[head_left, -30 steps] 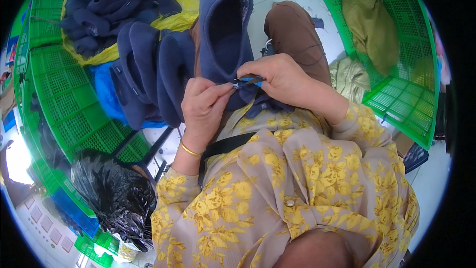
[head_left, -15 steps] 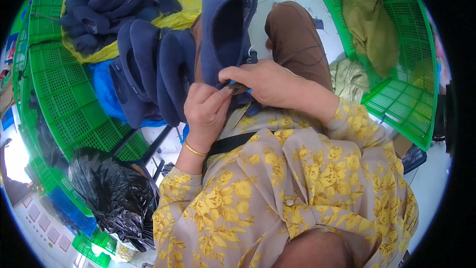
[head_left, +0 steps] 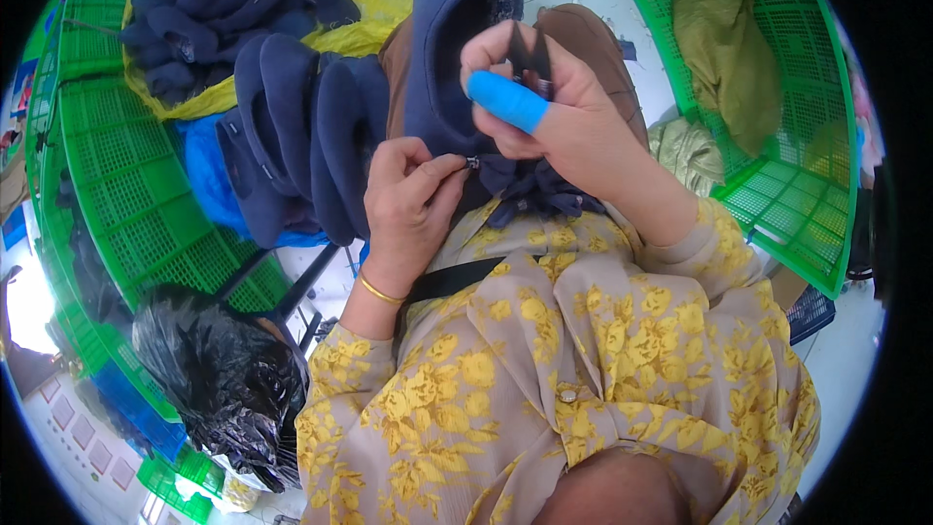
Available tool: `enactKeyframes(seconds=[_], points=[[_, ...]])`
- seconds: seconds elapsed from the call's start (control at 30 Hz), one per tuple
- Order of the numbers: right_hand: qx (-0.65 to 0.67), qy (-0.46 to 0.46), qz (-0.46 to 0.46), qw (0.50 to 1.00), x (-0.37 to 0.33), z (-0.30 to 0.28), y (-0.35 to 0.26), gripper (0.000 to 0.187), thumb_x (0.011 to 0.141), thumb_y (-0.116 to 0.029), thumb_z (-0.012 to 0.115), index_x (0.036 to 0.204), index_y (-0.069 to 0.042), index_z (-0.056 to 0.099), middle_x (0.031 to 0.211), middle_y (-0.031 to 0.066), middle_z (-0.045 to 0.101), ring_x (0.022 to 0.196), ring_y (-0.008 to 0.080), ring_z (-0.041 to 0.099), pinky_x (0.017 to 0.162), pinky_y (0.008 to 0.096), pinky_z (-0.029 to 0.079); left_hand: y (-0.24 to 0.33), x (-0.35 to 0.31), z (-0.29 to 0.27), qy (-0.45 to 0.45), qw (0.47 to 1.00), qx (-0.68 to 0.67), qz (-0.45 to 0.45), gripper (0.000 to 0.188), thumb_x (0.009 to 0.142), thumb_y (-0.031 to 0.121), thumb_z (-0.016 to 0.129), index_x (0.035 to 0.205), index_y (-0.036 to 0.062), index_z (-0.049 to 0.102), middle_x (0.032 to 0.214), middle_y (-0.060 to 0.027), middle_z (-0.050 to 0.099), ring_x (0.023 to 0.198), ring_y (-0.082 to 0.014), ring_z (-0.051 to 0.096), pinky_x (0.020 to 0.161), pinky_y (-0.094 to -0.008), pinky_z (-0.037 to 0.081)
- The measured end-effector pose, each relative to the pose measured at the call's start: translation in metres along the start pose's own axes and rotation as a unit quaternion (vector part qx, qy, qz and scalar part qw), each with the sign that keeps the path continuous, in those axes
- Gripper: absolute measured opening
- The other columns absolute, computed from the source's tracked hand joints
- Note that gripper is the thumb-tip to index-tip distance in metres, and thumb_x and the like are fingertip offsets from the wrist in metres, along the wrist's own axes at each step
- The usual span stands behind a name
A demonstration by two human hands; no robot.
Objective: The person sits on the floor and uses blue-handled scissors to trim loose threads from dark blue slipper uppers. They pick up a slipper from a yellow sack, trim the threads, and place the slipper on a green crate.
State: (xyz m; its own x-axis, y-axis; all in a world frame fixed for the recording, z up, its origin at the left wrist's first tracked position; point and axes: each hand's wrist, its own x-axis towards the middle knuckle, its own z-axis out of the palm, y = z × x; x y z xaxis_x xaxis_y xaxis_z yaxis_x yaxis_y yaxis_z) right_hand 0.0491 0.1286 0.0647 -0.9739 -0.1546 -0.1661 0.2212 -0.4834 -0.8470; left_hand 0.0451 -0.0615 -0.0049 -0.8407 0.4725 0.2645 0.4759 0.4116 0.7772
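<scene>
Navy fleece piece (head_left: 434, 63) sits between the knees (head_left: 598, 47). Left hand (head_left: 408, 196) pinches a small pale bit (head_left: 472, 162) at its lower edge; right hand (head_left: 569, 102) clamped on black snips (head_left: 517, 51), blades apart.

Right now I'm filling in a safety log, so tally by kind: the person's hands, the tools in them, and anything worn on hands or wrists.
Hands (left hand, right hand): 2
Tools (black snips, in the right hand): 1
Wraps (blue wrap, on the right hand): 1
Bracelets (gold bracelet, on the left wrist): 1
Total: 5
</scene>
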Motion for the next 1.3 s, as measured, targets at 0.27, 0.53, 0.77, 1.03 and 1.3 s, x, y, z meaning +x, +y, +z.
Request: enactKeyframes(seconds=[0.27,0.53,0.77,1.03,1.3], points=[[-0.443,-0.011,-0.013,0.896,-0.034,-0.015,0.013,0.010,0.087,-0.008,0.061,0.096,-0.005,0.060,0.076,0.0090,0.061,0.066,0.0220,0.061,0.062,0.0327,0.048,-0.003,0.003,-0.004,-0.023,1.000,0.011,0.014,0.020,0.069,0.000,0.075,0.087,0.0038,0.067,0.087,-0.0086,0.057,0.079,-0.0215,0.057,0.068,-0.0290,0.046],[-0.591,-0.025,-0.081,0.802,-0.042,-0.020,0.037,0.029,0.070,-0.001,0.065,0.098,-0.005,0.063,0.084,0.0132,0.065,0.080,0.0316,0.065,0.071,0.0393,0.052,-0.004,0.006,-0.004,-0.023,0.999,0.010,0.021,0.018,0.068,0.000,0.074,0.084,0.0037,0.066,0.083,-0.0096,0.058,0.079,-0.0232,0.058,0.068,-0.0310,0.047],[-0.605,-0.024,-0.077,0.792,-0.040,-0.018,0.040,0.017,0.069,-0.002,0.062,0.086,-0.003,0.058,0.078,0.0153,0.063,0.077,0.0338,0.064,0.068,0.0427,0.051,-0.006,0.006,-0.003,-0.022,1.000,0.002,0.017,0.019,0.067,0.000,0.074,0.083,0.0039,0.066,0.084,-0.0090,0.057,0.079,-0.0237,0.057,0.068,-0.0315,0.046],[-0.617,-0.018,-0.051,0.785,-0.037,-0.012,0.044,0.015,0.069,-0.001,0.061,0.083,-0.002,0.056,0.073,0.0169,0.062,0.071,0.0355,0.064,0.065,0.0436,0.051,-0.007,0.005,-0.002,-0.021,1.000,-0.004,0.003,0.019,0.065,0.001,0.075,0.081,0.0054,0.065,0.084,-0.0090,0.056,0.080,-0.0252,0.056,0.067,-0.0331,0.046],[-0.606,-0.025,-0.062,0.793,-0.038,-0.013,0.042,0.017,0.069,-0.001,0.061,0.085,-0.001,0.057,0.073,0.0167,0.062,0.072,0.0354,0.064,0.065,0.0436,0.051,-0.008,0.005,-0.002,-0.019,1.000,-0.010,0.001,0.019,0.065,0.001,0.075,0.081,0.0054,0.065,0.082,-0.0087,0.056,0.079,-0.0250,0.055,0.067,-0.0334,0.045]])
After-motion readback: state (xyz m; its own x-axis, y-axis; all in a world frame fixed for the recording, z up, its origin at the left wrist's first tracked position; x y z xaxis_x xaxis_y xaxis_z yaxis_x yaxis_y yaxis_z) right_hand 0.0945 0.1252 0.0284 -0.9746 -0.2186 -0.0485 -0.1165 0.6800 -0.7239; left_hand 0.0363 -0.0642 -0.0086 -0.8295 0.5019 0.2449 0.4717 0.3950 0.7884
